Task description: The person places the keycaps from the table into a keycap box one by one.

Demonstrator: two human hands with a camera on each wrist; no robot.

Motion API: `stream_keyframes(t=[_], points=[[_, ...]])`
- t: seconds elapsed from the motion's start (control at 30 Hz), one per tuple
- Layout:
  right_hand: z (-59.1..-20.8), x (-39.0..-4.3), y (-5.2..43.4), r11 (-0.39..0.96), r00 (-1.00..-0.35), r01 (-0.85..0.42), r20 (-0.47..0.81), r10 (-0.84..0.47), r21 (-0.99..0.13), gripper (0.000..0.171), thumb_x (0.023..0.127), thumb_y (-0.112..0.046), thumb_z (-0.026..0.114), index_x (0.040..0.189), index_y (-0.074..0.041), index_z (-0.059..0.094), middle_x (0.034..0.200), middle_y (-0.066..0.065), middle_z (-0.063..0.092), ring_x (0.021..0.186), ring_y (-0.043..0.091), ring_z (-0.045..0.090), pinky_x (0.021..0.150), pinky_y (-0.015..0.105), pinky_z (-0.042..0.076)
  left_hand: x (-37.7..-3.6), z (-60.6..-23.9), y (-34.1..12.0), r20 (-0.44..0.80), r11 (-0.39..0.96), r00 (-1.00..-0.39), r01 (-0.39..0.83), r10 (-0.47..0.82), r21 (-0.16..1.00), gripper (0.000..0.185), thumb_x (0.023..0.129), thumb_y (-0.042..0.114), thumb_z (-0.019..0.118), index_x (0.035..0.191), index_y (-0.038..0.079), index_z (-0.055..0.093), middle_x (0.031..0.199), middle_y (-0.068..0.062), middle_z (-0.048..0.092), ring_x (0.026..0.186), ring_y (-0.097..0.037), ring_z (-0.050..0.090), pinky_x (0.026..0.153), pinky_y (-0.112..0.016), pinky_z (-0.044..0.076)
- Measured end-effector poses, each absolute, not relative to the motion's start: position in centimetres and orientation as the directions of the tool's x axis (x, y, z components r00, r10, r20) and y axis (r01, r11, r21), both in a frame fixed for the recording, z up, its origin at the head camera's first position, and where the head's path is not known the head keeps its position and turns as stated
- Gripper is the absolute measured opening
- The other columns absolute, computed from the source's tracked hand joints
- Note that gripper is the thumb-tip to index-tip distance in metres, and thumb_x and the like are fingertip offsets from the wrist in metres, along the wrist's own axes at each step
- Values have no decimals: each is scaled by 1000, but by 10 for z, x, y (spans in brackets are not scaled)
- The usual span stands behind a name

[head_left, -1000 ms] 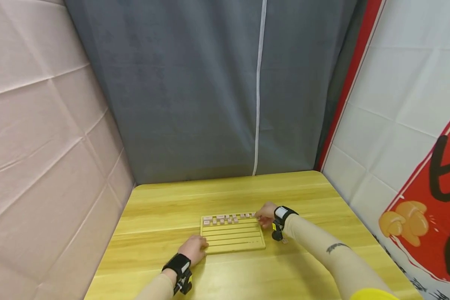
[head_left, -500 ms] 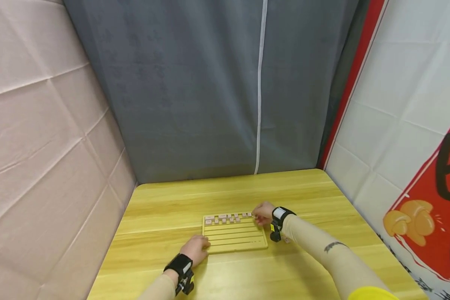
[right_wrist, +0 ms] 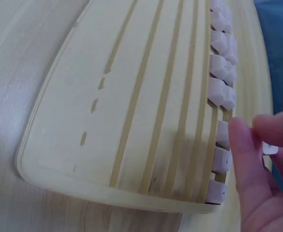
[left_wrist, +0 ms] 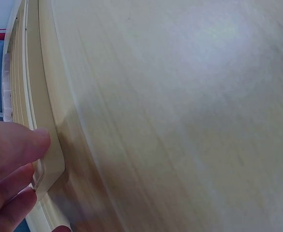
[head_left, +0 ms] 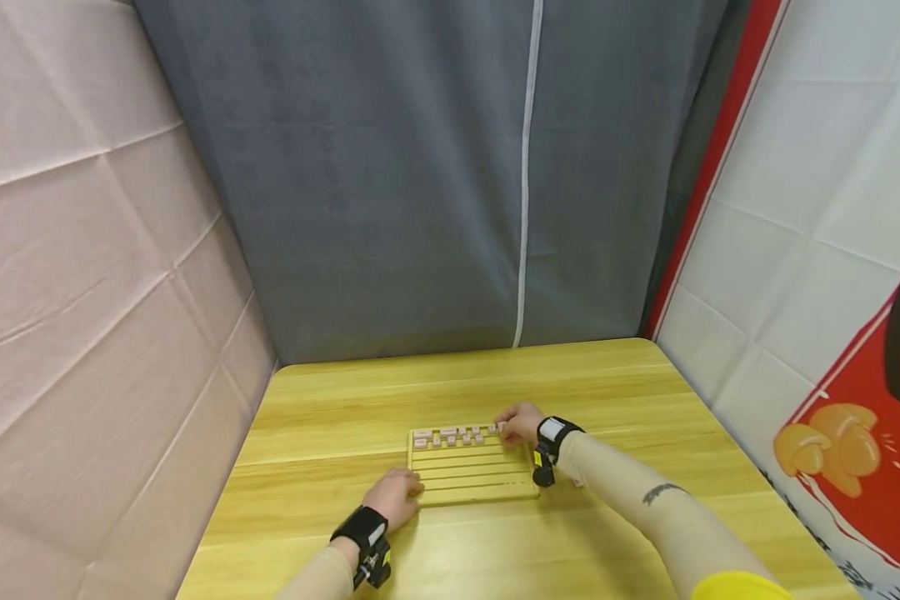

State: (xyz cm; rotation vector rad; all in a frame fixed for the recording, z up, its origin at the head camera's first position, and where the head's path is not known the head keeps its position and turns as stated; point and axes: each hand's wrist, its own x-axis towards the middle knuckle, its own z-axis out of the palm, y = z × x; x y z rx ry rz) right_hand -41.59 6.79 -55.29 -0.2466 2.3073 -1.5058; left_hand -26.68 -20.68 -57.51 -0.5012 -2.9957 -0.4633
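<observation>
A pale wooden board (head_left: pixel 472 482) with long slots lies on the yellow table (head_left: pixel 450 383). Small pinkish keycaps (head_left: pixel 453 435) fill its far rows, also seen as white caps (right_wrist: pixel 221 72) in the right wrist view. My left hand (head_left: pixel 393 496) rests on the board's near left corner (left_wrist: pixel 44 125), with its fingers (left_wrist: pixel 10 150) laid flat on the wood. My right hand (head_left: pixel 519 423) is at the far right end of the top row. Its fingertips (right_wrist: pixel 240 140) pinch a small white keycap (right_wrist: pixel 269 149) just above the slot.
A grey curtain (head_left: pixel 420 183) hangs behind the table. A pink cloth wall (head_left: pixel 82 292) stands on the left, and a white and red banner (head_left: pixel 832 292) on the right. Bare table wood (left_wrist: pixel 180 121) surrounds the board.
My right hand has slid a little to the left along the board's top row. The left hand stays on the near left corner.
</observation>
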Motion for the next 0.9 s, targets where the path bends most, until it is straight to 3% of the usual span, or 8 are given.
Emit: stream_keyframes(t=[0.13,0.23,0.33,0.53,0.9], points=[[-556,-416,63,555,-915,-173,-75,-396,-813,28,84,2,66,111,10,67,80,12,67,58,24,64,54,34,55,-268,-576,-207,112,903,-945,326,306,280,21,81,10,73,101,4,75,115,-13,67,111,-32,58,95,-44,48],[-558,-418,61,639,-872,-399,55,-487,-657,24,88,-7,69,108,6,69,74,7,63,56,21,59,53,31,50,-268,-576,-208,113,903,-946,323,303,282,21,81,10,73,101,4,75,114,-13,67,110,-32,58,94,-44,48],[-559,-418,59,664,-825,-530,138,-548,-527,22,87,-7,70,105,4,69,74,2,60,60,15,52,56,30,45,-268,-576,-207,113,905,-947,319,299,280,22,81,10,73,101,5,76,114,-12,67,110,-31,58,94,-43,48],[-563,-415,55,683,-797,-591,183,-575,-429,10,84,-3,72,93,-2,67,77,2,61,68,16,57,61,34,50,-268,-578,-208,117,900,-944,330,309,284,22,80,8,73,102,4,75,113,-13,67,110,-32,58,94,-43,48],[-579,-411,49,743,-784,-618,262,-562,-255,8,82,-10,75,89,-9,73,80,-1,62,72,14,60,61,29,52,-267,-577,-208,124,894,-940,339,317,293,23,81,9,72,104,4,75,115,-12,66,112,-33,57,95,-45,47]])
